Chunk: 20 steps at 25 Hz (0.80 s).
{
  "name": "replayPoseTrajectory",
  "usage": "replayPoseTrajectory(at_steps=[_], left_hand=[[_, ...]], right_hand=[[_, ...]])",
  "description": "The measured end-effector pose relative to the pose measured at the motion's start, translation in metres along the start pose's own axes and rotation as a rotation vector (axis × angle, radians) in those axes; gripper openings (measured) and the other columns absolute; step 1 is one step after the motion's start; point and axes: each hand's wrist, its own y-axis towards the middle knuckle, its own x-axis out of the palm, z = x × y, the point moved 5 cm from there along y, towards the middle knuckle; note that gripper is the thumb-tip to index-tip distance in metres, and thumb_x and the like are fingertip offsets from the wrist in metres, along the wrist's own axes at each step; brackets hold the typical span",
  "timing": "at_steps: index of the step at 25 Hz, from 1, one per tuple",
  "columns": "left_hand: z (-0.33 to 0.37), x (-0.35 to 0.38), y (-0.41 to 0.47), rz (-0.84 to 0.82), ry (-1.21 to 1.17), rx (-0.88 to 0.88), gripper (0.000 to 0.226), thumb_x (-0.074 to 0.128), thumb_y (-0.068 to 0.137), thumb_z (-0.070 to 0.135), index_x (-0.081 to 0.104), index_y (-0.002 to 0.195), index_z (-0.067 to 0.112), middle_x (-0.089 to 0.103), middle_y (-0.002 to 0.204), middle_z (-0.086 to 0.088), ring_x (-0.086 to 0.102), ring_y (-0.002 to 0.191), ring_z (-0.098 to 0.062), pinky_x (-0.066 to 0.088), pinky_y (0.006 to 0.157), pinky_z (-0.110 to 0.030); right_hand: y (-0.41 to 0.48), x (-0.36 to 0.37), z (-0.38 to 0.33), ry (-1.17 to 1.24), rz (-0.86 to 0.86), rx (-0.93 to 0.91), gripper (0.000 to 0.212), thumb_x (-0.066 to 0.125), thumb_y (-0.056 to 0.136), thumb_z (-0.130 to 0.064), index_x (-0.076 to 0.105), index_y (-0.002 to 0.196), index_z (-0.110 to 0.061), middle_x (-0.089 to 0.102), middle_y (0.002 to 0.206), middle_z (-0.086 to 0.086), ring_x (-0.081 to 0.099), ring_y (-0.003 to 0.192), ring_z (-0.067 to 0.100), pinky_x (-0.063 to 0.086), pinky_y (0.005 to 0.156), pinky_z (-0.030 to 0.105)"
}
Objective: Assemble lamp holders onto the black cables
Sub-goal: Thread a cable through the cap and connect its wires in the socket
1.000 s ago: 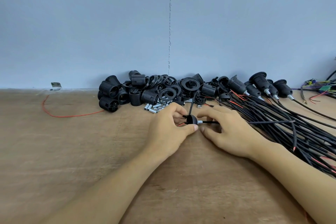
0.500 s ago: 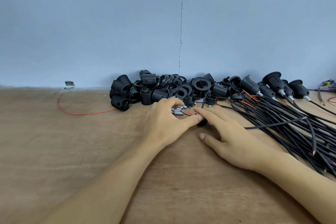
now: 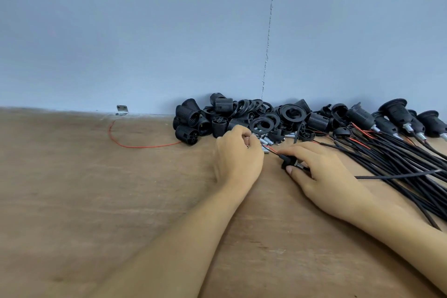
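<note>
So this is mid-assembly on one cable. The right hand (image 3: pixel 321 176) has thumb and forefinger closed around a small black cap (image 3: pixel 289 162) already threaded on the cable (image 3: pixel 399 175), pinning it low on the desk (image 3: pixel 96 201). A thin red wire (image 3: pixel 271 149) pokes out of the cap end.

The left hand (image 3: pixel 238 155) is curled into a pinch right at the little metal tubes (image 3: pixel 266 140) by the parts pile (image 3: pixel 242 116). Honestly can't tell if it's got one yet.

My guess at the next move: bring a tube or holder body over and line it up with the cap. That's fiddly, since the wire ends are floppy.

The cap is round, matte black and small, with a bit of metal showing behind it. The cable bundle (image 3: pixel 399 152) lies just right of it, and the finished holders (image 3: pixel 396 113) sit at the back.
</note>
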Motion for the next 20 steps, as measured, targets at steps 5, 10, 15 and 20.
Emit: replayPoseTrajectory(at_steps=[5, 10, 15, 20], left_hand=[[-0.008, -0.025, 0.009, 0.25, 0.212, 0.009, 0.037, 0.061, 0.087, 0.012, 0.061, 0.12, 0.029, 0.054, 0.125, 0.002, 0.044, 0.122, -0.024, 0.033, 0.099, -0.04], [-0.029, -0.054, 0.033, 0.385, 0.263, -0.06, 0.043, 0.063, 0.085, 0.013, 0.061, 0.126, 0.027, 0.039, 0.149, -0.006, 0.034, 0.14, -0.027, 0.024, 0.11, -0.042], [-0.048, -0.055, 0.056, 0.194, 0.19, -0.109, 0.067, 0.06, 0.097, 0.019, 0.032, 0.156, 0.036, 0.012, 0.168, -0.013, 0.008, 0.156, -0.028, 0.01, 0.124, -0.051], [-0.061, -0.052, 0.067, 0.134, 0.144, -0.136, 0.062, 0.056, 0.1, 0.021, 0.033, 0.156, 0.036, 0.027, 0.165, -0.003, 0.015, 0.155, -0.025, 0.01, 0.124, -0.056]], right_hand=[[0.008, 0.015, -0.016, -0.037, -0.039, -0.036, 0.033, 0.064, 0.095, -0.012, 0.064, 0.128, -0.017, 0.061, 0.122, -0.003, 0.054, 0.112, 0.014, 0.036, 0.095, 0.019], [0.009, 0.014, -0.015, -0.044, -0.042, -0.041, 0.033, 0.064, 0.094, -0.015, 0.064, 0.127, -0.02, 0.061, 0.121, -0.006, 0.05, 0.102, 0.007, 0.033, 0.088, 0.015], [0.009, 0.015, -0.014, -0.056, -0.035, -0.037, 0.033, 0.065, 0.094, -0.016, 0.064, 0.127, -0.019, 0.061, 0.121, -0.005, 0.054, 0.107, 0.011, 0.035, 0.09, 0.018], [0.008, 0.015, -0.014, -0.036, -0.033, -0.045, 0.033, 0.064, 0.095, -0.017, 0.063, 0.128, -0.02, 0.061, 0.121, -0.006, 0.054, 0.11, 0.012, 0.041, 0.094, 0.022]])
